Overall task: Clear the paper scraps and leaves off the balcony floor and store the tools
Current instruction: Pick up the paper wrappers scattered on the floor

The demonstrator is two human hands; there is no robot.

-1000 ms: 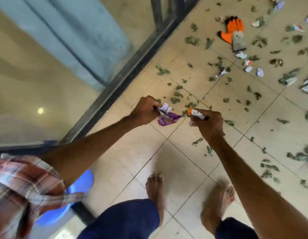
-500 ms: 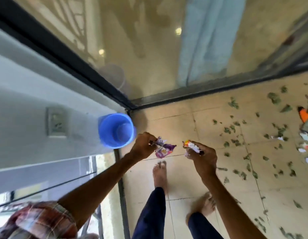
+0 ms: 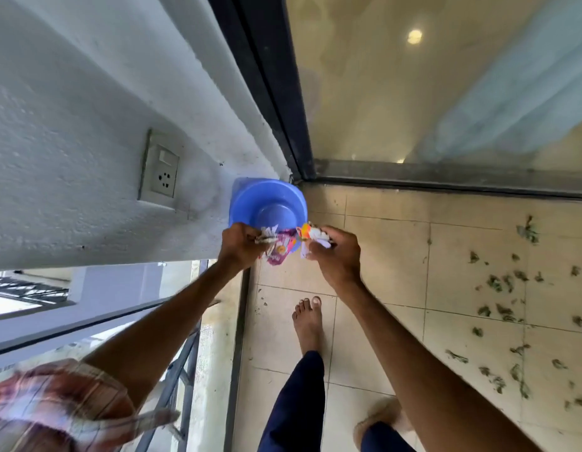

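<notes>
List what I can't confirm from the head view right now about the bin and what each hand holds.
- Blue bin: near rim hidden behind both hands and scraps; contents unclear.
- Left hand: grip closed on a purple wrapper; print too blurred to read.
- Right hand: fingers cover most of its paper scraps; count unknown.
- Leaves: cut off at the right edge.
- Tools: none in view.

Glossy blue plastic bin, rough painted wall, crumpled printed paper scraps, smooth tiles.
</notes>
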